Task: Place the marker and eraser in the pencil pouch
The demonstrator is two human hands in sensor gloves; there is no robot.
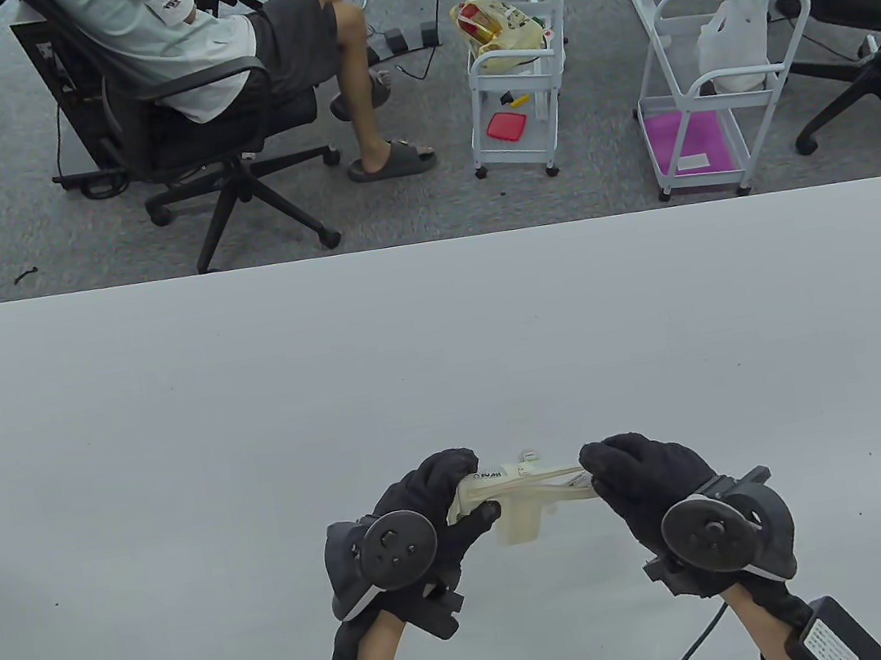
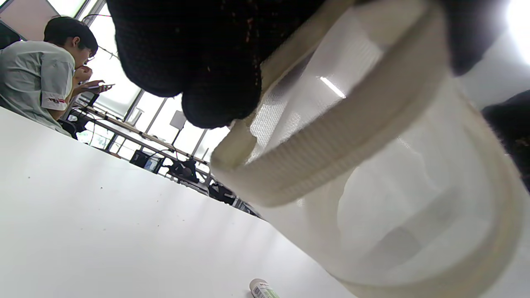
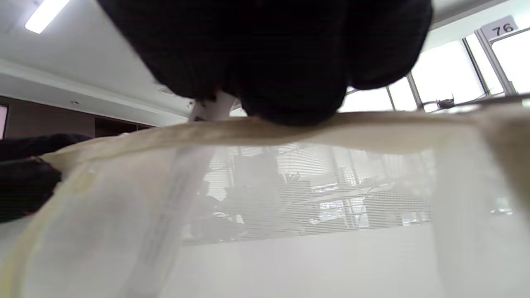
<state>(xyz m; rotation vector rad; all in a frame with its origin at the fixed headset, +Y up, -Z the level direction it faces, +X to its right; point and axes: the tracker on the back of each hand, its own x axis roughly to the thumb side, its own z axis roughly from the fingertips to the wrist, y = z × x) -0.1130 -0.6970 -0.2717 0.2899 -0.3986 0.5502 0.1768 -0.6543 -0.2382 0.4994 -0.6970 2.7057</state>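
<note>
Gripping the pencil pouch [image 1: 520, 500] from both ends, the left hand [image 1: 427, 514] pinches its left edge and the right hand [image 1: 649, 481] closes on its right edge, holding the translucent cream pouch stretched between them at the near side of the table [image 1: 175, 436] (whether it rests on the surface I cannot tell). A marker [image 2: 261, 289] end lies on the table below the pouch; the eraser I cannot make out.

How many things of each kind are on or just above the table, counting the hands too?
Gloved hands: 2, the left hand and the right hand, each gripping one end of the pouch.
Pencil pouches: 1, the cream mesh pencil pouch, held between them.
Markers: 1, only an end of the marker showing, lying on the table.
Total: 4.
</note>
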